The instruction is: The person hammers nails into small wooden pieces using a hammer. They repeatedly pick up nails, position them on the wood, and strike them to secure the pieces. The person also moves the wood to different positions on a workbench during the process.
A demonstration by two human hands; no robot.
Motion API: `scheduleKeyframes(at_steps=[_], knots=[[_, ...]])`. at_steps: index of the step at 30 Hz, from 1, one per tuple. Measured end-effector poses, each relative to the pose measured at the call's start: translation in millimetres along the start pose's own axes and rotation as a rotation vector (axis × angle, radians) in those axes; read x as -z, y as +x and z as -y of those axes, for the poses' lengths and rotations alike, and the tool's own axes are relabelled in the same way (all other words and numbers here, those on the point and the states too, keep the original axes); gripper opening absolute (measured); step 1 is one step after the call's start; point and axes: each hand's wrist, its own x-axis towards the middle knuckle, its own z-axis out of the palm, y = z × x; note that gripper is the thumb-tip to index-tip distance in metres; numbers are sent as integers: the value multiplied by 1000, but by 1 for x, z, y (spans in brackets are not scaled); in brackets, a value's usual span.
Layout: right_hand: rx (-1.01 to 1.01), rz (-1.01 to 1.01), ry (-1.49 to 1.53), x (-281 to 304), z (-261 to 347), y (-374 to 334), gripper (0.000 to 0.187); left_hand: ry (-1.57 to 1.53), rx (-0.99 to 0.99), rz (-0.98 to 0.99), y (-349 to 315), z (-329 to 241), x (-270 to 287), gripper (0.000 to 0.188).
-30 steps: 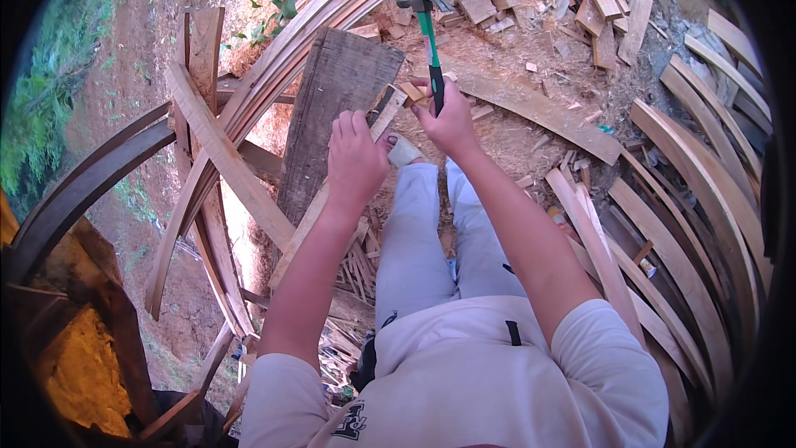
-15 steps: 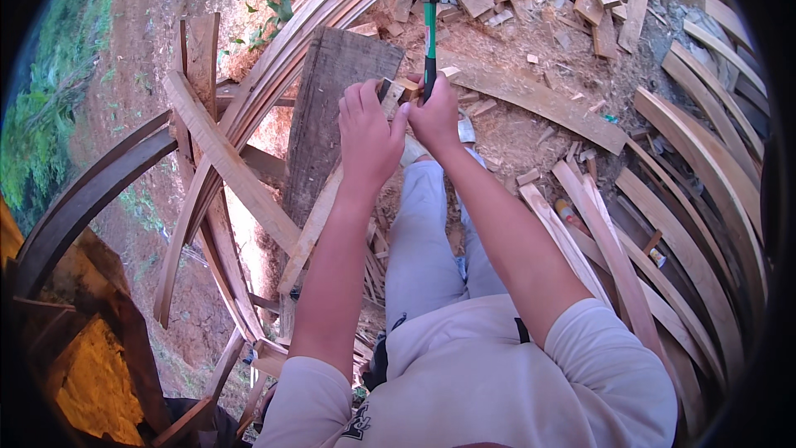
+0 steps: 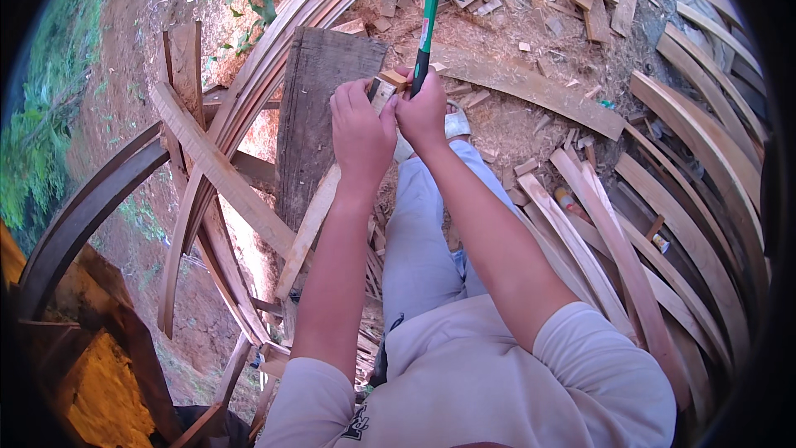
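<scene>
My right hand [image 3: 423,112] is closed round the black grip of a claw hammer [image 3: 428,25], whose green shaft points away from me with the metal head at the far end. Close beside it, my left hand [image 3: 362,126] grips a small wooden block [image 3: 393,79] with a pale, flat face and a dark part near the fingers. What kind of tool or part the block is, I cannot make out. Fingers of both hands meet at the block and partly hide it. A weathered grey plank [image 3: 327,108] lies beyond my left hand.
Long curved wooden strips [image 3: 290,29] arch across the left, crossed by a rough beam [image 3: 224,166]. Curved boards [image 3: 688,241] are piled at the right. Offcuts [image 3: 597,0] and sawdust cover the ground ahead. A flat board [image 3: 522,91] lies beyond my right hand.
Both hands have shifted slightly left with the block and hammer. The hammer now leans to the right at its head, and more of the block shows between my hands.
</scene>
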Motion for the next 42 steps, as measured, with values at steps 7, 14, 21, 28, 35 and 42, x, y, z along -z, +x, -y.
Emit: scheduleKeyframes(at_steps=[7,14,21,28,35,42], knots=[[11,-1,-37,10,5,4,34,34,-19,5,1,-8,-4,42],[25,-7,-53,12,0,-2,19,36,-27,7,-5,-16,-5,42],[64,-113,-14,17,-11,6,22,37,-88,4,2,-23,-14,47],[-24,-28,20,26,3,11,26,37,-57,-7,7,-32,-16,42],[-22,-29,-7,25,9,11,26,40,-77,-14,9,-26,-16,42],[-30,-42,56,20,-5,11,27,54,-63,1,10,-28,-16,42]])
